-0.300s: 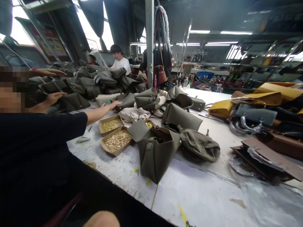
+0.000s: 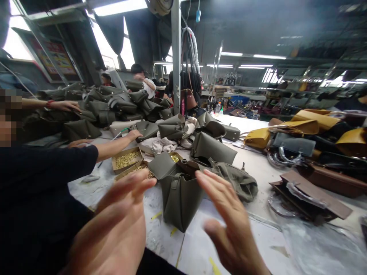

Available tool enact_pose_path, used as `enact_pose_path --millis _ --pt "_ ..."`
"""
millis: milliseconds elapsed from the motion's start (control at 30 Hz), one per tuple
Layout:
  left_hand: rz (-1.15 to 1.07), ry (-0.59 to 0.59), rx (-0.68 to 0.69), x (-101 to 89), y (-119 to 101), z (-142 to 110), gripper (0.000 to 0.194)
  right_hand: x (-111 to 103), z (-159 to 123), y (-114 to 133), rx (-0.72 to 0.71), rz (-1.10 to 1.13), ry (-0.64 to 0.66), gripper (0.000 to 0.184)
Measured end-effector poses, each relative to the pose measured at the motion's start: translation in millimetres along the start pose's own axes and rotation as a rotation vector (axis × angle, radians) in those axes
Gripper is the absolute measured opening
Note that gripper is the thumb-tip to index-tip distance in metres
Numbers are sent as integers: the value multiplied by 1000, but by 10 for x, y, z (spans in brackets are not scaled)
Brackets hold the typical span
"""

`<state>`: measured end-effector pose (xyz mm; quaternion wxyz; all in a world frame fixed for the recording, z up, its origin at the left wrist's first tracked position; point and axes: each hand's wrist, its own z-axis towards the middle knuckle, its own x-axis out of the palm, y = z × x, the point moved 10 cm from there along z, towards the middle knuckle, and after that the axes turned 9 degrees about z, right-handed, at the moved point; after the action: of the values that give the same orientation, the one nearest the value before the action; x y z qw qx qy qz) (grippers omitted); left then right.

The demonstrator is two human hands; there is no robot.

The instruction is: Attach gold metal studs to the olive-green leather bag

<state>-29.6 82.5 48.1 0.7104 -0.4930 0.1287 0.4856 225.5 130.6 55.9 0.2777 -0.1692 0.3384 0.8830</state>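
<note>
Both hands hang spread in the air — the left hand (image 2: 120, 225) and the right hand (image 2: 229, 225) each have a wide-open grip, fingers splayed, holding nothing. Between them, just beyond, the olive bag (image 2: 179, 200) stands upright on the white surface (image 2: 243, 244), untouched.

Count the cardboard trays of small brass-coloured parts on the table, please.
2 for certain: one open tray beside a co-worker's forearm, and a second tray nearer, partly behind the left hand. More brass parts behind the olive bag may be a third.
</note>
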Motion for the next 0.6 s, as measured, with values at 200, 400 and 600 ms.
enact_pose_path --millis 200,400,600 --pt "8 331 180 1143 -115 427 54 716 -38 102 -163 -65 336 74" --pt "273 474 238 1479 -13 481 51 461 -459 -294 -72 172 241 20" --pt "350 750 284 1697 -431 417 46 208 -726 -400 -23 310 141 25"
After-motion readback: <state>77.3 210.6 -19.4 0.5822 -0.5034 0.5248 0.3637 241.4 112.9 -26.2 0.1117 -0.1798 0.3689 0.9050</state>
